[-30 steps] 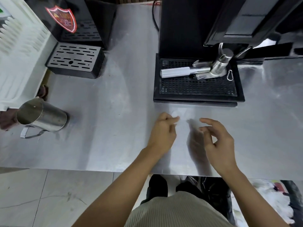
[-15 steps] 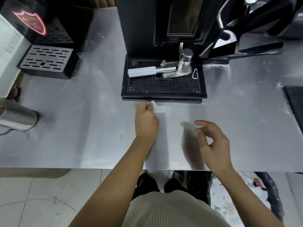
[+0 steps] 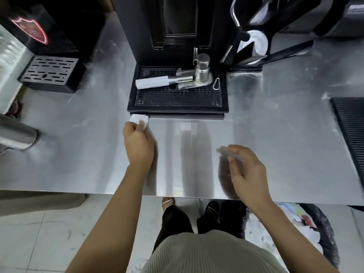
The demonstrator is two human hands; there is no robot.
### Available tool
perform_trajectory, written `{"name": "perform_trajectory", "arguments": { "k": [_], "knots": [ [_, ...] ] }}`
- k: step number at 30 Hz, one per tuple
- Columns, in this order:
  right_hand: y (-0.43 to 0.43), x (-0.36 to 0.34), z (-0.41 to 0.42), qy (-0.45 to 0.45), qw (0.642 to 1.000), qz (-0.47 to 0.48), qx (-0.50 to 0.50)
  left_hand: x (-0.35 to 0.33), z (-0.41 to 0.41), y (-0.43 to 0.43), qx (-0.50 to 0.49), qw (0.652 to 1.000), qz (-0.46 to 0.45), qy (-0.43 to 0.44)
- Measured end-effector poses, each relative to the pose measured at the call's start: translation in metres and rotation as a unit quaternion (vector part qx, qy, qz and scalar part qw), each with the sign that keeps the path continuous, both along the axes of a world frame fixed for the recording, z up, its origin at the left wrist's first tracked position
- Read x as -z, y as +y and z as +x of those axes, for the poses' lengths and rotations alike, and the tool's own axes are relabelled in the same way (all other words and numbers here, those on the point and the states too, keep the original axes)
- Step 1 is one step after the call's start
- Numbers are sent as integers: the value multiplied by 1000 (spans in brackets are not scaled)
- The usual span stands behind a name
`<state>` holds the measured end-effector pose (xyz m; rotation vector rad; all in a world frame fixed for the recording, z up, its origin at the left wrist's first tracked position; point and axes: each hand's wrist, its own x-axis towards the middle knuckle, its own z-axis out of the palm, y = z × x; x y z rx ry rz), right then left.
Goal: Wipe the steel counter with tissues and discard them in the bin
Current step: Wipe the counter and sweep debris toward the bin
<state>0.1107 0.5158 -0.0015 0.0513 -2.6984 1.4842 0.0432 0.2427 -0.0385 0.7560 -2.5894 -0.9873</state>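
Note:
The steel counter (image 3: 82,154) stretches across the view. My left hand (image 3: 138,143) pinches a small white tissue (image 3: 137,119) and presses it on the counter at the front left corner of the black drip tray (image 3: 177,113). My right hand (image 3: 246,174) hovers over the counter to the right, fingers loosely curled, holding nothing that I can make out; a pale blur sits at its fingertips. A bin (image 3: 319,225) lined with a black bag and holding rubbish stands on the floor under the counter's front edge at the right.
A coffee machine stands behind the drip tray, with a portafilter (image 3: 173,80) lying on the tray's grid. A steel pitcher (image 3: 15,136) lies at the far left. A second machine's tray (image 3: 49,73) is back left; a black mat (image 3: 350,125) lies at the right edge.
My left hand has slid the tissue away from me and to the left, up to the drip tray's corner. The view has shifted right. My right hand has stayed hovering.

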Motion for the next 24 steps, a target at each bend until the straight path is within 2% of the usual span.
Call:
{"name": "perform_trajectory", "arguments": {
  "k": [4,7,9,11,14,17,19,20,22,24],
  "knots": [
    [7,9,-8,2,990,138,-20,-2,-13,43,62,998,-16,-3],
    [12,13,-11,-45,969,241,-14,4,-19,71,92,996,16,7],
    [17,18,-11,-72,959,275,-12,14,-20,88,105,994,27,-3],
    [20,20,-12,-74,958,277,-10,12,-22,109,118,992,43,7],
    [25,18,-11,-70,966,249,2,10,-22,138,155,988,-11,-15],
    [30,17,-10,-65,972,227,7,5,-23,160,198,980,11,13],
    [34,17,-10,-63,974,215,12,4,-25,172,208,976,-55,29],
    [35,18,-11,-61,975,211,16,6,-26,180,220,973,-57,33],
    [37,18,-11,-56,977,205,17,7,-28,191,258,966,-6,29],
    [37,18,-12,-47,980,193,15,0,-30,188,322,947,-7,20]
  ]
}}
